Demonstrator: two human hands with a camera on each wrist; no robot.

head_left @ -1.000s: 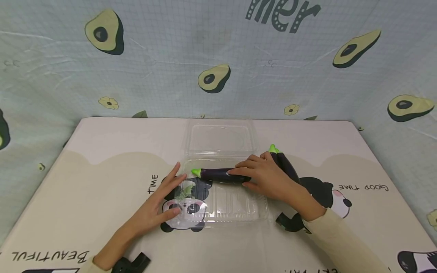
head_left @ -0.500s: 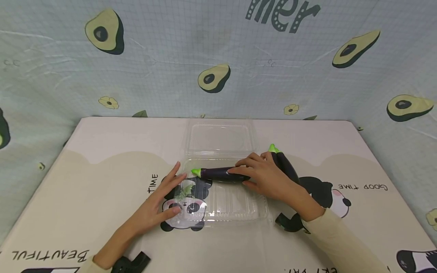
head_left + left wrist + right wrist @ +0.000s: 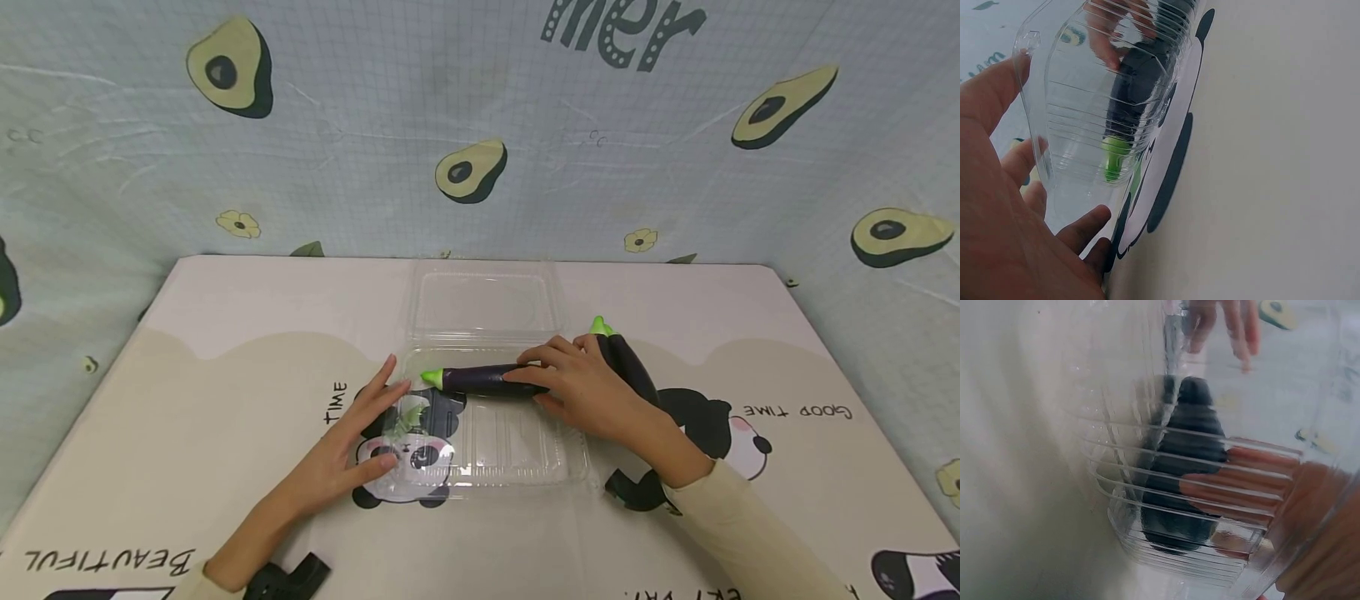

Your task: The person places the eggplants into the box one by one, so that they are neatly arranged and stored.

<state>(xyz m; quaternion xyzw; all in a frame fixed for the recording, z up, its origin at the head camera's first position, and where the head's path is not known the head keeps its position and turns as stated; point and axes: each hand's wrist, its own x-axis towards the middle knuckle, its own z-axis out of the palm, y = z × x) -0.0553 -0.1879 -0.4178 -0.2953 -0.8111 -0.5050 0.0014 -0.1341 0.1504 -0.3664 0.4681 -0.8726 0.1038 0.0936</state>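
Note:
In the head view, a dark purple eggplant [image 3: 476,381] with a green stem end lies across the far part of a clear plastic clamshell container [image 3: 517,454]. Its stem points left. My right hand [image 3: 581,387] grips the blunt right end, fingers on the far side and thumb nearer me. Through the ribbed wall in the right wrist view, fingers [image 3: 1210,487] show against the eggplant [image 3: 1182,500]. At the container's left side, my left hand [image 3: 348,446] has its fingers spread, and fingertips touch the rim [image 3: 1038,125] in the left wrist view.
The container's lid [image 3: 487,302] lies folded back, away from me. Beyond my right hand, more eggplants [image 3: 633,367] with green stems lie on the table, partly hidden by that hand. A printed cloth [image 3: 225,433] covers the table, and an avocado-patterned curtain [image 3: 360,167] hangs behind.

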